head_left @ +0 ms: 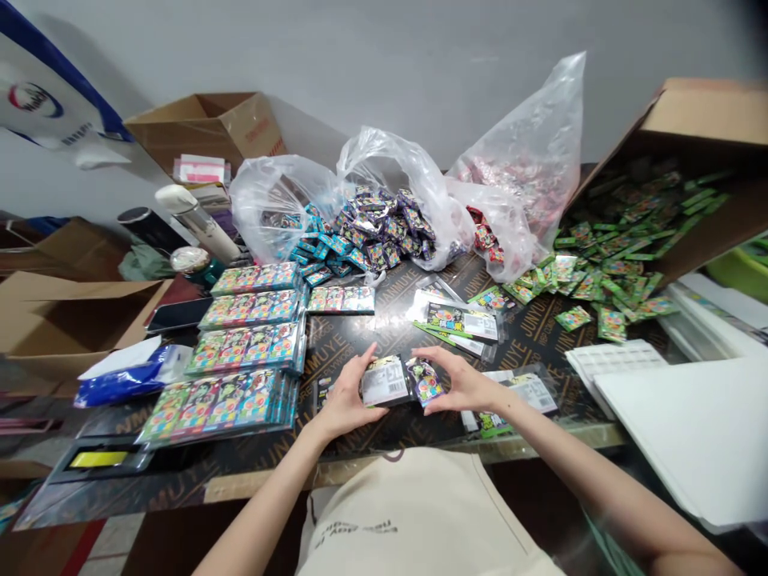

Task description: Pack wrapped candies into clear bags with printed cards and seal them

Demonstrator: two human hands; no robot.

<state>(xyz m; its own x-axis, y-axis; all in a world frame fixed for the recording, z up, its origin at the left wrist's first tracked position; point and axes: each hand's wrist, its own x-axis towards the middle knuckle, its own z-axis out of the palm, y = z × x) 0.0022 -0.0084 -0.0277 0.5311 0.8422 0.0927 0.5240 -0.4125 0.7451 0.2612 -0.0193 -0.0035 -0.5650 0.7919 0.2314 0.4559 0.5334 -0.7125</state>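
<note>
My left hand (348,398) grips a flat packet (385,384) with a black edge and a white barcode panel, thumb on the upper side and fingers on the lower. From the other side, my right hand (461,382) pinches a small purple candy packet (425,381) with coloured round pictures. The purple packet's left edge meets the packet's open-looking right end; whether it is inside cannot be made out. Under my right wrist lie flat packs (528,392) in clear plastic. More flat packs (457,322) lie just beyond my hands.
Stacks of filled packs (240,340) stand at left, with one four-packet row (342,300) beside them. Behind are plastic bags (396,152) spilling blue, purple and red packets. A tipped carton (708,120) spills green packets (618,232). White sheets (672,424) lie at right, bottles (198,224) back left.
</note>
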